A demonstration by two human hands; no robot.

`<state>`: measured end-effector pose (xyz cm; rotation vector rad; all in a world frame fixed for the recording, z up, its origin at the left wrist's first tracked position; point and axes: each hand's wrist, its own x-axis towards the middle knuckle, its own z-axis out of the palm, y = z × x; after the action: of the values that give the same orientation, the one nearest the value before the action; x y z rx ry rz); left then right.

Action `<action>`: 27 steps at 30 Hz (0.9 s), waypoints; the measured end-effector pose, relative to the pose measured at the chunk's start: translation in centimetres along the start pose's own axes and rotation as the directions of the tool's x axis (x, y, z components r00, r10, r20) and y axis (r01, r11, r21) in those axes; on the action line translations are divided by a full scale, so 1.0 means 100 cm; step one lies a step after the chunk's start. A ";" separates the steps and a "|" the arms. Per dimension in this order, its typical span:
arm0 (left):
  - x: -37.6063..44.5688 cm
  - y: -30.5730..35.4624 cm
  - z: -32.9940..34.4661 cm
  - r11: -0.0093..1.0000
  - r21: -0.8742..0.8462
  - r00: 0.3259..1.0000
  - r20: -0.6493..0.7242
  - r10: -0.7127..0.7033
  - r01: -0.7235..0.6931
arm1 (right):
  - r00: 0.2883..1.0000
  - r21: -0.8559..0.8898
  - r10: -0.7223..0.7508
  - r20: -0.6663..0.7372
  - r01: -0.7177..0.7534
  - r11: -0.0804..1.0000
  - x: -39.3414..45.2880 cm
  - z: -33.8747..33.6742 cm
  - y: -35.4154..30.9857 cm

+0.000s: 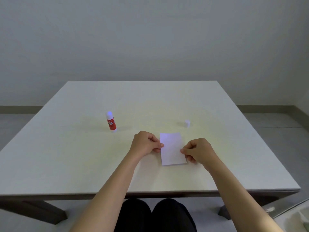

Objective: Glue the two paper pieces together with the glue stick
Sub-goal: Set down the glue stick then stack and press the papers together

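One pale table [83, 156], grey wall [150, 39].

Soft dim light, faint shadows, edges warped.

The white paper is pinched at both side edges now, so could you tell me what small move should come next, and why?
Probably press the white paper flat with the left hand and right hand. The uncapped glue stick stands apart and its cap lies aside, suggesting glue is already on. Only one sheet outline shows.
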<state>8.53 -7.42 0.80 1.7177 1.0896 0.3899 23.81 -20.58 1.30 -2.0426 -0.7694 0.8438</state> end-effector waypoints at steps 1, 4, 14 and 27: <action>0.000 0.000 0.001 1.000 0.013 1.000 -0.002 0.003 -0.003 | 1.000 -0.006 0.000 -0.003 0.000 1.000 0.000 0.000 0.000; 0.000 0.001 0.002 1.000 0.028 1.000 0.005 0.005 -0.005 | 1.000 -0.022 -0.001 -0.007 0.001 1.000 0.000 0.000 0.000; -0.001 0.004 0.002 0.997 0.079 1.000 0.002 -0.001 0.001 | 0.999 -0.092 -0.031 -0.029 0.028 0.995 -0.001 0.003 0.000; -0.002 0.003 0.012 0.942 0.322 0.992 -0.053 0.117 -0.094 | 0.994 -0.352 -0.103 -0.036 0.084 0.932 -0.003 0.012 -0.006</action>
<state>9.37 -8.32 0.62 2.0689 1.1632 0.3583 22.54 -19.95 1.29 -2.3071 -1.0382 0.6284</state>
